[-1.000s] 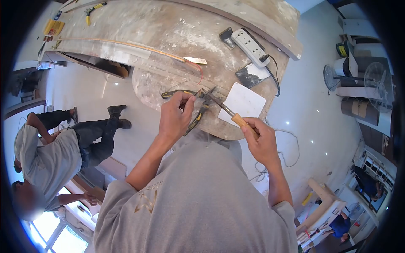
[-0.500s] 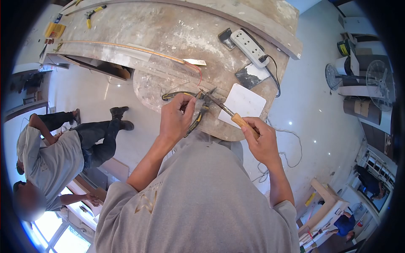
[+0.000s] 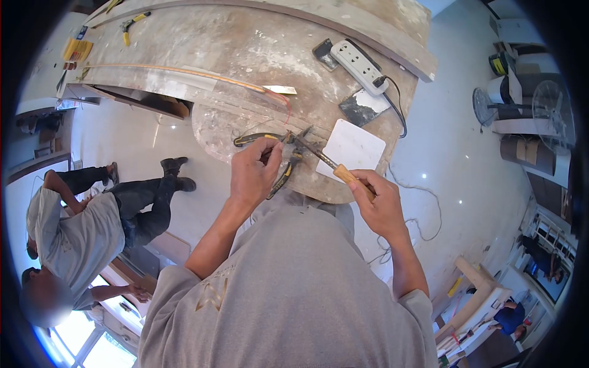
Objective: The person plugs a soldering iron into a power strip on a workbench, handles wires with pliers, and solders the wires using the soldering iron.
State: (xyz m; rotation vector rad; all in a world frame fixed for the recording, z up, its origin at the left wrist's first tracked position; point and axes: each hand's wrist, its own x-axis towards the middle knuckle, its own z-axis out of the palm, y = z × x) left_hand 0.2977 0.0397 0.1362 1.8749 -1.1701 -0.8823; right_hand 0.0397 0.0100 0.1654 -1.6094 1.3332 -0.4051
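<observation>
My right hand (image 3: 378, 201) is wrapped round the wooden handle of a soldering iron (image 3: 327, 161), which slants up and left. Its tip meets a small coppery bit at the fingertips of my left hand (image 3: 254, 169). Thumb and forefinger of that hand are pinched on what looks like a thin wire, mostly hidden by the fingers. A red wire (image 3: 289, 108) runs down towards this spot from the end of a long thin strip (image 3: 202, 75). Beneath and beside my left hand lie pliers (image 3: 283, 179) with black and yellow handles, partly covered.
On the worn workbench (image 3: 245, 43) lie a white square plate (image 3: 354, 147), a power strip (image 3: 359, 66) with a black plug, dark scraps and yellow-handled pliers (image 3: 127, 30). A co-worker (image 3: 92, 224) is at the left. A fan (image 3: 552, 110) stands at the right; a cable (image 3: 439, 211) trails on the floor.
Both hands stay nearly in place, with the iron's tip still at the left fingertips. The view has shifted very slightly.
</observation>
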